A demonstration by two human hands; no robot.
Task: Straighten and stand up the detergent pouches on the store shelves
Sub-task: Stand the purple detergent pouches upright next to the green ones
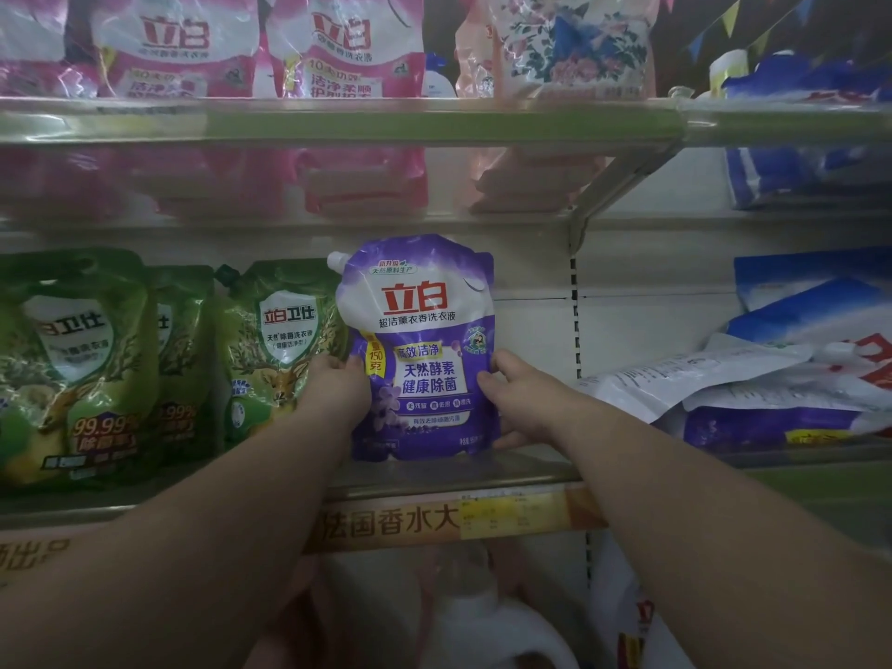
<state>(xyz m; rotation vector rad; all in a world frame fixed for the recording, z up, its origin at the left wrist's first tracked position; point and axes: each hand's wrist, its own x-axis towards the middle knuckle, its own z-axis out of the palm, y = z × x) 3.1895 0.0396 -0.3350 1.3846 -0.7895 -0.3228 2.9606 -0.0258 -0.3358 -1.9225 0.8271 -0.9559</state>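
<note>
While the purple pouch (421, 350) stood upright on the middle shelf (453, 470), just beside the green pouches (280, 345), the left hand (333, 383) and right hand (519, 398) gripped its lower sides, fingers clamped on it; flattened blue-and-white pouches (753, 379) lay rightward.

Both arms out, both hands clamped on the pouch

Left hand (338, 383) grips the left edge of the purple pouch (425, 350), thumb across the front; right hand (514, 393) mirrors it on the right edge, thumb forward, fingers curling round behind and under. Bare forearms reach up from the lower corners, converging, wrists about level.
</note>
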